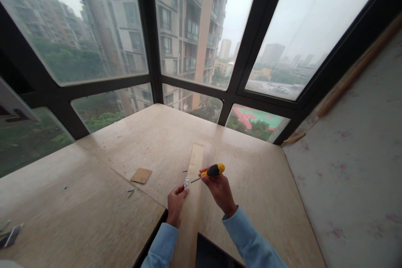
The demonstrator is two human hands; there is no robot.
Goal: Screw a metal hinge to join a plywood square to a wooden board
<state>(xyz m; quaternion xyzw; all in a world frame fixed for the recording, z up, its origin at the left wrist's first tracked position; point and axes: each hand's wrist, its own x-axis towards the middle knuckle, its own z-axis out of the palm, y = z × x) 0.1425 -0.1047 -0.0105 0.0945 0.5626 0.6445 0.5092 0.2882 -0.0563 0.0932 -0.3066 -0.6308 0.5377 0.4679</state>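
Note:
My left hand point(176, 202) pinches a small silvery metal bracket point(186, 182) between thumb and fingers, at the left edge of a pale wooden board point(197, 157). A screwdriver point(215, 170) with a yellow and black handle is gripped in my right hand point(220, 190). Its shaft points left, with the tip close to the bracket; whether they touch I cannot tell. Just left of the board lies a thin screw or nail point(184, 171). The board lies lengthwise on the stone-patterned surface, running away from me between my hands.
A square brown piece point(141, 175) lies to the left, with a few small screws or nails point(130, 193) near it. A dark flat panel point(213, 253) is at the front. Small packets point(11, 234) lie far left. Dark-framed windows point(188, 81) bound the back; a patterned wall point(354, 167) stands right.

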